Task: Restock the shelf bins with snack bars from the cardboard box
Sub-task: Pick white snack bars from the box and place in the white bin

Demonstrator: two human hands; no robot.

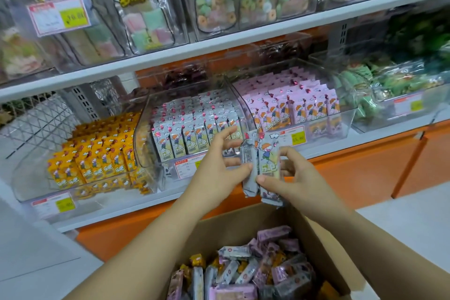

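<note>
Shop shelving fills the view ahead of you, with three clear bins on the lower shelf: the yellow bin (36, 178) to the left, the middle bin (166, 176) of white bars, and the pink bin (342, 124) to the right. You hold a small bunch of white snack bars (267, 161) just above the far rim of the cardboard box (219, 234). Your right hand (295, 179) is curled round them with its thumb across the front. Your left hand (216, 168) pinches their left edge, other fingers spread toward the shelf.

The middle bin looks like the match. One bar shows its back, so turn it to face forward, square the bunch, then lower it upright behind the front wall without knocking the standing rows. Your left hand hides that corner, so check for room first.
</note>
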